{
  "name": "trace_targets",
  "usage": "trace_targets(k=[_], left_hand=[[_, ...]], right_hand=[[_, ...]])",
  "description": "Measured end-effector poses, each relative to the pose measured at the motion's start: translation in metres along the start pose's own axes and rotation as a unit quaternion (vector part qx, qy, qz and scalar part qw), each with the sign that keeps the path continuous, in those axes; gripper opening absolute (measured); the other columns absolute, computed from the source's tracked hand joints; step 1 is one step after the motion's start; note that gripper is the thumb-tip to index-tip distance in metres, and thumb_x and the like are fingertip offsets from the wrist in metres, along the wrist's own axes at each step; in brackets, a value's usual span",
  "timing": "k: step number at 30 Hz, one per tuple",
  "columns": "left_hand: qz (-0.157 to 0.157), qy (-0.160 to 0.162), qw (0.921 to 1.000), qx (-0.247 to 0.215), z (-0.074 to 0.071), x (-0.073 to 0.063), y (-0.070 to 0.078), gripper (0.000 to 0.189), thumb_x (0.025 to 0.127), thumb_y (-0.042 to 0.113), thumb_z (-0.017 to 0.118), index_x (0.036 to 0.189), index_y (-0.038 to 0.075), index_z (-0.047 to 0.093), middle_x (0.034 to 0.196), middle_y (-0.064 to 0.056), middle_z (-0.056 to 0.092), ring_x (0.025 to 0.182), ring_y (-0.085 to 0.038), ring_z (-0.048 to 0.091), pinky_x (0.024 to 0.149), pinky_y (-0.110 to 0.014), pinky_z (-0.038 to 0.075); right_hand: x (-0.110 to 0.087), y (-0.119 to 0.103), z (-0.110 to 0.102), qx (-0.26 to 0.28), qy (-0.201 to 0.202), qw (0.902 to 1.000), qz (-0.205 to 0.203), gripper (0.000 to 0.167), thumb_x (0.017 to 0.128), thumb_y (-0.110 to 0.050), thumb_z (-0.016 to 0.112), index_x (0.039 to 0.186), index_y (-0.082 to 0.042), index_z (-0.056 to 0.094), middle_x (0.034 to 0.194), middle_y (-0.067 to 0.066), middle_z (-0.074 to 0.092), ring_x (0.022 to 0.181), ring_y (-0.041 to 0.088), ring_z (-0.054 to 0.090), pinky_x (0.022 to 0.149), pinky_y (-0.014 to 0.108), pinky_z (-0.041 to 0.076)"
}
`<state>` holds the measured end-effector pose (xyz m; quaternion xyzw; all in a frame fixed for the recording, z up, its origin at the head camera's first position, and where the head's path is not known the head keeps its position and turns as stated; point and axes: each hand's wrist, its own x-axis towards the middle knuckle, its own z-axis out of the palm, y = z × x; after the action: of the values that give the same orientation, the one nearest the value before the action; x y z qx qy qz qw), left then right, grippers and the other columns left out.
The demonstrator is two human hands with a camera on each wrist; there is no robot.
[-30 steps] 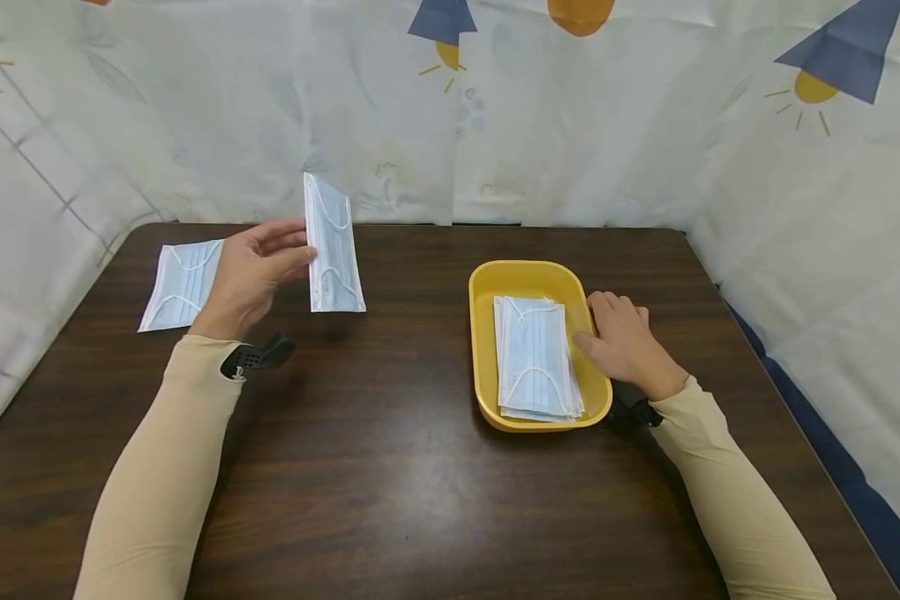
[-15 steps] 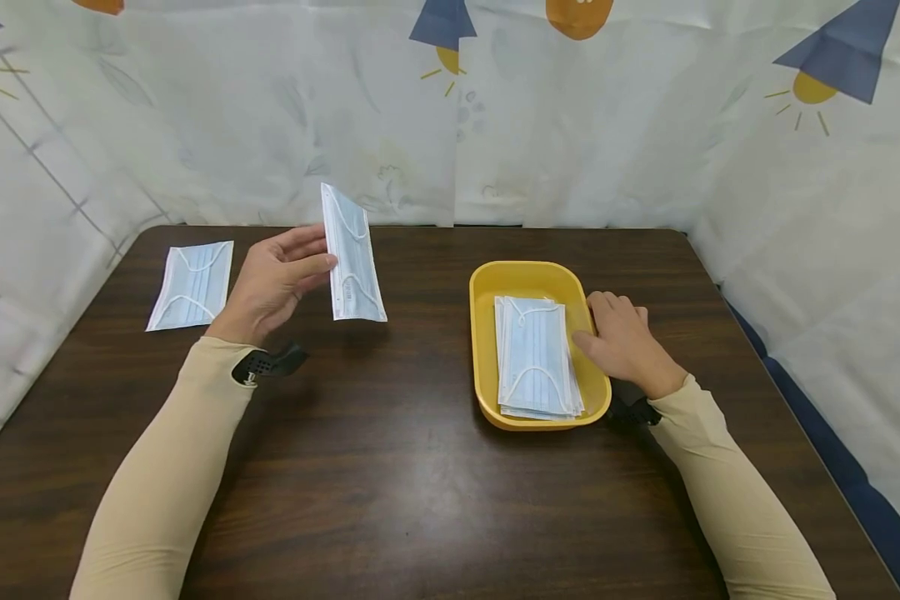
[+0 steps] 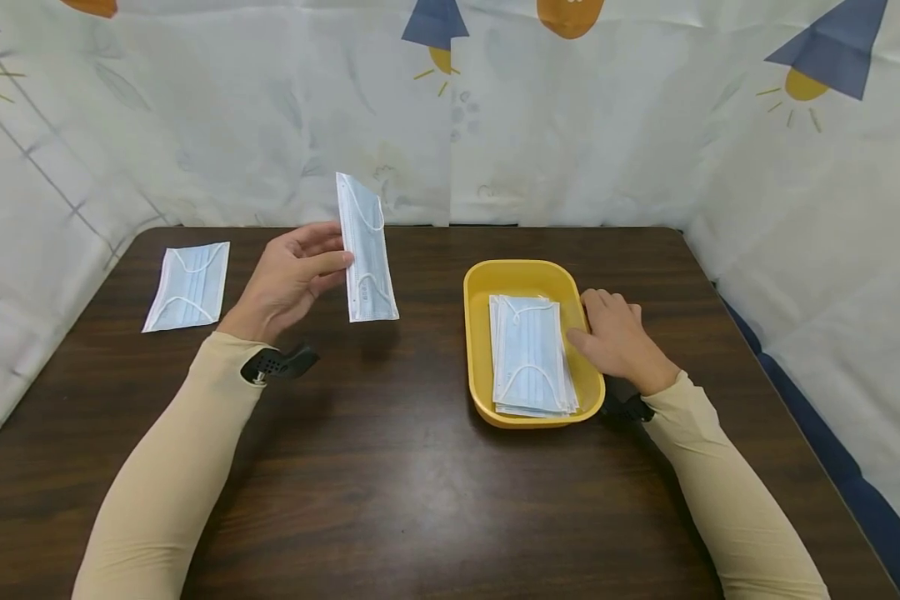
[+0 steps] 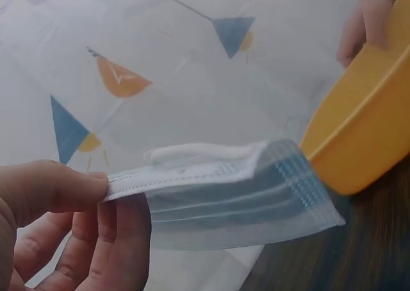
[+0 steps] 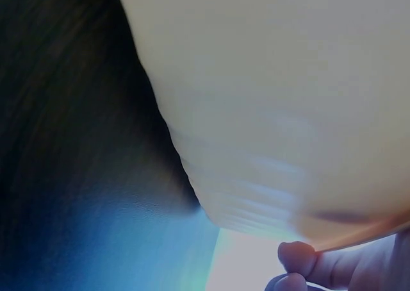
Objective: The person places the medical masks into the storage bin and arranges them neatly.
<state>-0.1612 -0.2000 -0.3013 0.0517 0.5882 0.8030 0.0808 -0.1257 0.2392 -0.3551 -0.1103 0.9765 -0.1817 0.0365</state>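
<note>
A light-blue pleated face mask [image 3: 370, 262] is pinched at its left edge between the thumb and fingers of my left hand [image 3: 288, 279]. It is held up off the table, left of the middle. In the left wrist view the mask [image 4: 224, 204] sticks out sideways from the fingertips, an ear loop on top. My right hand [image 3: 621, 342] grips the right rim of a yellow tray [image 3: 480, 333], thumb over the edge. Inside the tray lies a stack of face masks [image 3: 531, 354]. The right wrist view shows mostly the tray's outer wall [image 5: 269, 99].
Another face mask [image 3: 189, 286] lies flat at the left back of the dark wooden table [image 3: 390, 467]. A white patterned curtain [image 3: 270, 108] hangs behind the table and along both sides.
My left hand has moved to the right with the mask, away from the one lying on the table. The right hand keeps its hold on the tray rim.
</note>
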Motion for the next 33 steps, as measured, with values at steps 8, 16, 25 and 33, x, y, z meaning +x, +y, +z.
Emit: trace_targets(k=[8, 16, 25, 33], left_hand=[[-0.009, -0.036, 0.998, -0.05, 0.02, -0.001, 0.002, 0.038, 0.092, -0.013, 0.066, 0.126, 0.002, 0.061, 0.109, -0.006, 0.075, 0.095, -0.016, 0.075, 0.079, -0.026, 0.064], [-0.019, -0.064, 0.997, -0.039, 0.038, -0.001, 0.001, 0.044, 0.093, -0.013, 0.064, 0.133, 0.001, 0.054, 0.109, -0.005, 0.075, 0.095, -0.016, 0.075, 0.081, -0.026, 0.064], [-0.03, -0.084, 0.9958, -0.019, 0.061, -0.001, 0.002, 0.047, 0.092, -0.013, 0.064, 0.135, 0.005, 0.055, 0.11, -0.004, 0.074, 0.092, -0.017, 0.074, 0.079, -0.028, 0.065], [-0.045, -0.112, 0.9927, -0.012, 0.083, 0.001, -0.003, 0.045, 0.092, -0.014, 0.061, 0.131, 0.009, 0.056, 0.108, -0.003, 0.074, 0.092, -0.017, 0.073, 0.076, -0.029, 0.065]], right_hand=[[0.0, -0.004, -0.001, 0.002, -0.002, 1.0, -0.005, 0.031, 0.095, -0.024, 0.048, 0.114, -0.001, 0.055, 0.096, 0.012, 0.053, 0.091, 0.032, 0.044, 0.082, 0.047, 0.028], [-0.002, -0.007, -0.001, -0.004, 0.001, 1.0, -0.001, 0.032, 0.094, -0.025, 0.049, 0.115, -0.001, 0.055, 0.096, 0.012, 0.053, 0.09, 0.032, 0.043, 0.083, 0.05, 0.029], [-0.002, -0.006, -0.001, -0.005, -0.001, 1.0, -0.004, 0.033, 0.095, -0.024, 0.049, 0.117, 0.0, 0.055, 0.097, 0.012, 0.053, 0.089, 0.032, 0.043, 0.082, 0.048, 0.028], [-0.001, -0.005, -0.001, -0.008, 0.005, 0.9999, -0.008, 0.029, 0.094, -0.023, 0.048, 0.112, -0.002, 0.056, 0.093, 0.012, 0.052, 0.087, 0.031, 0.043, 0.08, 0.046, 0.028]])
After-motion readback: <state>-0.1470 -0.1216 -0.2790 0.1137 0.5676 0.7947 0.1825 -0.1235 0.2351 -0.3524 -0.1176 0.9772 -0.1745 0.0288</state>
